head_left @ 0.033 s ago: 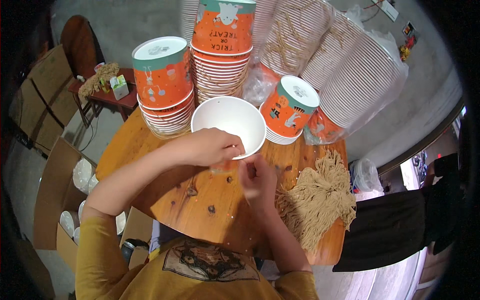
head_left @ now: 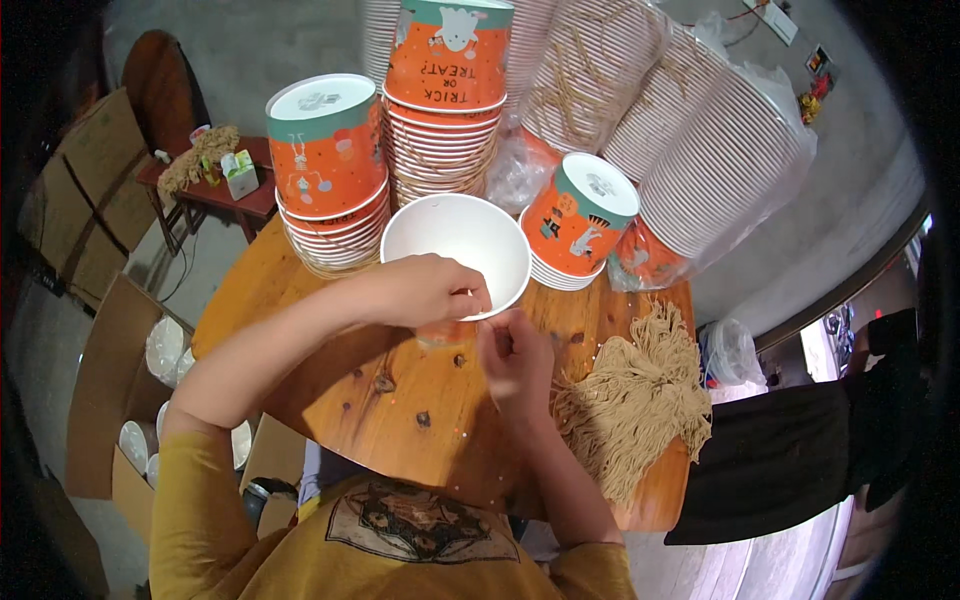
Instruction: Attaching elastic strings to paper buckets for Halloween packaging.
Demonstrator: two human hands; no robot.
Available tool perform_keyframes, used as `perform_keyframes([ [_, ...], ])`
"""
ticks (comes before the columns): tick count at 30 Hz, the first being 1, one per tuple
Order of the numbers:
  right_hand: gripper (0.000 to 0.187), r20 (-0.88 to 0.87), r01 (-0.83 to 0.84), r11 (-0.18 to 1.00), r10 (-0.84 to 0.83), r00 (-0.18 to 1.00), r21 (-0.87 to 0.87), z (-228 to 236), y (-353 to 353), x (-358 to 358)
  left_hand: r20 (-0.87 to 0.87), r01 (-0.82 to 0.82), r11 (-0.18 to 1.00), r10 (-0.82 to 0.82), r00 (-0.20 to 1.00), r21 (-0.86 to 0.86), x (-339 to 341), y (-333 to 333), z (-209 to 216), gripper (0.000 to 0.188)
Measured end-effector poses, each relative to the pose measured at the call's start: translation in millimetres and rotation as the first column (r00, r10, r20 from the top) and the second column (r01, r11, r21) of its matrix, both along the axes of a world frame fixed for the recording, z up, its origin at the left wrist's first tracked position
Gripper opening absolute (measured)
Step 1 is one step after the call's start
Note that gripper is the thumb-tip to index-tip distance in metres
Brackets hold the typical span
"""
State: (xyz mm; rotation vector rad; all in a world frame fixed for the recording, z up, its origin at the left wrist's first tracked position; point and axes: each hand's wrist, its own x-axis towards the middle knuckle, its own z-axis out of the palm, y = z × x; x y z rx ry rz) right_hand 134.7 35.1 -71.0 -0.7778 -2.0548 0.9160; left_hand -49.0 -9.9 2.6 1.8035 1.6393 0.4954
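A white-lined paper bucket [head_left: 462, 228] stands mouth up on the wooden table in front of me. My left hand [head_left: 425, 290] reaches over its near rim, fingers curled and pinched together just inside the wall. Close below, on the outside of the same rim, my right hand [head_left: 517, 362] has thumb and fingers closed together. Whatever the fingertips pinch at the rim is too small to make out. A heap of tan cords [head_left: 640, 395] lies to the right of my right hand.
Upside-down orange bucket stacks [head_left: 325, 165] stand behind, and a shorter stack [head_left: 580, 215] sits right of the bucket. Tall plastic-wrapped stacks [head_left: 725, 160] lean at the back right. A carton [head_left: 110, 390] with white buckets is at left; a person in dark clothing [head_left: 770, 460] is at right.
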Motion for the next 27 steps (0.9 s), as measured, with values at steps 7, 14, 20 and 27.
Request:
perform_keyframes([
  [7,0.012,0.096,0.002,0.996,0.007,0.995,-0.09,3,4,1,-0.042,0.073,0.996,-0.072,0.997,0.042,1,12,-6,0.008],
  [14,0.014,-0.194,0.027,1.0,-0.028,0.981,-0.006,6,19,6,-0.24,0.088,0.749,0.098,0.966,0.657,19,-10,-17,0.007],
  [20,0.009,-0.046,-0.103,0.986,0.098,0.994,-0.131,17,13,3,0.352,-0.31,0.928,0.226,0.908,0.204,27,-17,-11,0.006],
  [27,0.011,-0.129,-0.173,0.912,0.133,0.983,-0.373,23,14,-1,0.189,-0.336,0.756,0.278,0.942,0.562,22,-16,-23,0.016],
])
